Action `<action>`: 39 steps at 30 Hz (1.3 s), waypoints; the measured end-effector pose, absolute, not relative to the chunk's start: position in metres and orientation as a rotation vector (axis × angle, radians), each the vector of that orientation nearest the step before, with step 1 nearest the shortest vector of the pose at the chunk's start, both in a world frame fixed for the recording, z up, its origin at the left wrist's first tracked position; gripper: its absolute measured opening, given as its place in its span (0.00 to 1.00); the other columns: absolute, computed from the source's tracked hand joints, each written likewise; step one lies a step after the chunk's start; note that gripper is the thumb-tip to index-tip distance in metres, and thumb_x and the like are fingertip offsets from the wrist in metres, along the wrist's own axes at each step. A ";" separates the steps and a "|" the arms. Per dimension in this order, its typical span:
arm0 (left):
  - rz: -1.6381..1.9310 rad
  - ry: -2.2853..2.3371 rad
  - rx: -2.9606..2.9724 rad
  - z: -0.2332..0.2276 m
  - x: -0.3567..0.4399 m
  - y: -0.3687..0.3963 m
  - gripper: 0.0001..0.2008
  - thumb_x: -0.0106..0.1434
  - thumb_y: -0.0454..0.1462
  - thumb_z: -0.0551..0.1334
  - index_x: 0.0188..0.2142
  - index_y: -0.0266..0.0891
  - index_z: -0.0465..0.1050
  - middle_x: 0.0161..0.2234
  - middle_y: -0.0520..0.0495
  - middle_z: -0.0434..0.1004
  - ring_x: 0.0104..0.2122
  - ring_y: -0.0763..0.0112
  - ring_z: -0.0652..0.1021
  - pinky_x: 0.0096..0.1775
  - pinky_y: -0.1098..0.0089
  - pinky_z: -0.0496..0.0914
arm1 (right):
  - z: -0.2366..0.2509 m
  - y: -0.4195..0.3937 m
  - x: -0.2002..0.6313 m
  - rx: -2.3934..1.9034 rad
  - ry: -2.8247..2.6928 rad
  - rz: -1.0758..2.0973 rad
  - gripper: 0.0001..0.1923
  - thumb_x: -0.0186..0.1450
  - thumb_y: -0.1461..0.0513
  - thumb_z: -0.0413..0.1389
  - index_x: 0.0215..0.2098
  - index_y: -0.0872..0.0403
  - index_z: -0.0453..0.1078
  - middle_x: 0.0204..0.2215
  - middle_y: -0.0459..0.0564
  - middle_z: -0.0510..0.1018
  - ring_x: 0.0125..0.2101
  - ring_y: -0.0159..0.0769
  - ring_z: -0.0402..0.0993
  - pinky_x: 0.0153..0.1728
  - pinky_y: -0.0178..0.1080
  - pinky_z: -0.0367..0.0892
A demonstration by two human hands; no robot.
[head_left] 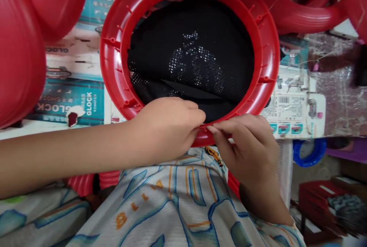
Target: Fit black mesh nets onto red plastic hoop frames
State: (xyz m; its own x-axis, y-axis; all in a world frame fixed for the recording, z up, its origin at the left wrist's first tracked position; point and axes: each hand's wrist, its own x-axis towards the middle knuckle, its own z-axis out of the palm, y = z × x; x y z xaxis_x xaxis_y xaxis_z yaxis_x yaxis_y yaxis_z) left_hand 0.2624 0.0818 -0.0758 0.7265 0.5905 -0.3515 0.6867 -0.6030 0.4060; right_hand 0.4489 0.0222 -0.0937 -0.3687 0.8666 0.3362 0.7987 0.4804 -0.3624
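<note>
A large red plastic ring [268, 59] lies with its ribbed, pegged side up at the edge of the work surface, close against the body. Black mesh fabric [195, 48] fills its opening, with a fold near the bottom and light showing through some holes. My left hand [172, 124] is closed over the near rim, its fingertips hidden. Beside it, my right hand [246, 143] pinches at the same rim with thumb and forefinger. Whether a fabric edge is between those fingers cannot be made out.
More red plastic rings or curved parts [20, 48] stand at the left, with others [304, 13] at the back right. Printed cardboard [77, 98] covers the surface, and clear plastic wrap [338, 86] lies to the right. A blue ring [309, 153] is below the right edge.
</note>
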 end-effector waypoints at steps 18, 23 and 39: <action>0.232 0.899 2.630 -0.092 0.249 0.075 0.17 0.66 0.36 0.52 0.20 0.40 0.65 0.20 0.50 0.68 0.23 0.65 0.75 0.28 0.67 0.65 | -0.086 0.009 0.448 -1.546 -2.142 0.163 0.06 0.62 0.65 0.66 0.33 0.52 0.73 0.27 0.44 0.80 0.27 0.32 0.75 0.28 0.38 0.69; 0.221 0.907 2.702 -0.092 0.249 0.072 0.17 0.64 0.35 0.52 0.19 0.41 0.64 0.18 0.49 0.68 0.23 0.65 0.76 0.27 0.68 0.65 | -0.073 0.011 0.452 -1.620 -2.128 0.315 0.05 0.63 0.66 0.64 0.34 0.52 0.73 0.30 0.45 0.81 0.31 0.32 0.78 0.30 0.35 0.69; 0.184 0.745 2.762 -0.092 0.249 0.075 0.14 0.64 0.34 0.53 0.44 0.43 0.75 0.22 0.51 0.69 0.21 0.61 0.74 0.25 0.65 0.60 | -0.067 0.016 0.454 -1.851 -2.049 0.310 0.06 0.63 0.65 0.65 0.32 0.47 0.74 0.22 0.40 0.78 0.20 0.29 0.69 0.20 0.37 0.59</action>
